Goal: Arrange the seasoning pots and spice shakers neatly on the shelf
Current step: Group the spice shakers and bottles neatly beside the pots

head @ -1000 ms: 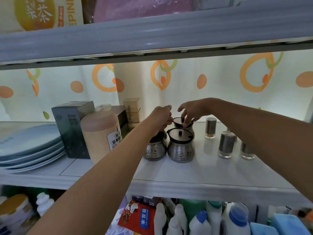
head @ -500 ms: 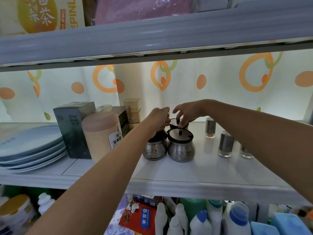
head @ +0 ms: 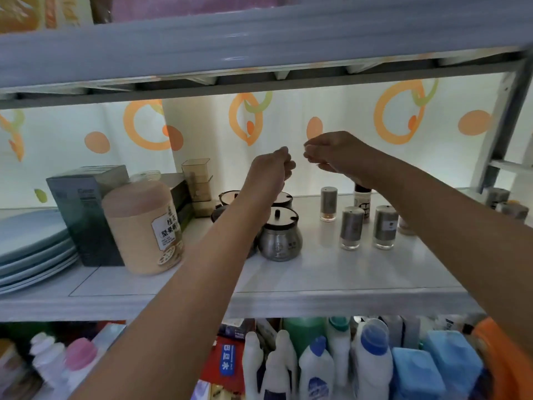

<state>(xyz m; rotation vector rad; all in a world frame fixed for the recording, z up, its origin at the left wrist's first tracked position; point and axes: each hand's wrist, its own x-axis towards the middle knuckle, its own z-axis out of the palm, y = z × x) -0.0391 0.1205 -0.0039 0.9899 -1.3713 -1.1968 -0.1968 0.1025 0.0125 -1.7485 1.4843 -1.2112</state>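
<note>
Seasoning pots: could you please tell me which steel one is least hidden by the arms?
The front-right seasoning pot, nearest the grey spice shakers: its lid and knob show whole, while the others sit partly behind the left hand and forearm.

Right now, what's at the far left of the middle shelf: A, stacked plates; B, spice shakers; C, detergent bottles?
A: the plates are stacked at the left end of the shelf; the shakers stand toward the right, the bottles below it.

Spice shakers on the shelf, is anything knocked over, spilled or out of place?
Nothing tipped or spilled. The spice shakers stand upright but staggered, not in a row; a white bottle stands among them.
</note>
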